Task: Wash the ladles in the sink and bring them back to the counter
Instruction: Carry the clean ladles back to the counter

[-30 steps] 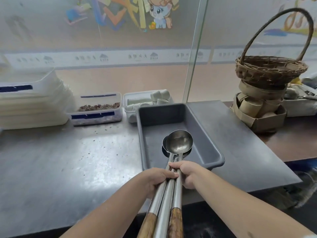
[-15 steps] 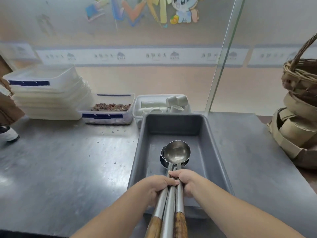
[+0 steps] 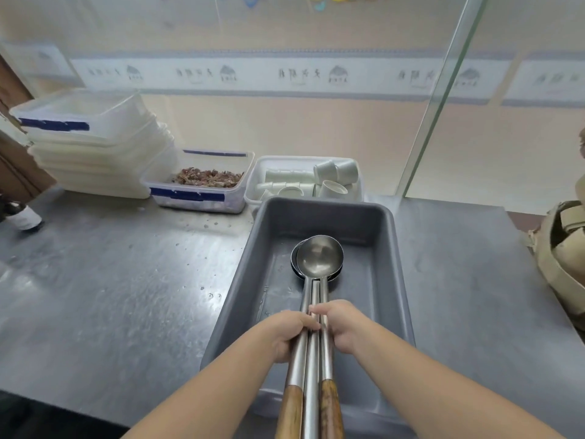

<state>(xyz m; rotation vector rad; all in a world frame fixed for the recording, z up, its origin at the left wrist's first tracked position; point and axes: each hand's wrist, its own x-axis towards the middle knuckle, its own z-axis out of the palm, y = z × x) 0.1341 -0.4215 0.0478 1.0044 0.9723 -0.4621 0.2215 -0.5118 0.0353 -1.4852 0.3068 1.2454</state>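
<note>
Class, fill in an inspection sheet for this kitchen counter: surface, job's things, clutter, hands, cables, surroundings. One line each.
Surface: steel counter, speckled with crumbs and droplets.
Job's things: three ladles bundled together, bowls stacked inside the grey tub.
Clutter: stacked plastic boxes; box of brown bits; box of white cups.
Hands: left hand and right hand both grip the ladle handles.
Cables: nothing seen.
Surroundings: glass screen behind the counter, wall with a printed border beyond.
</note>
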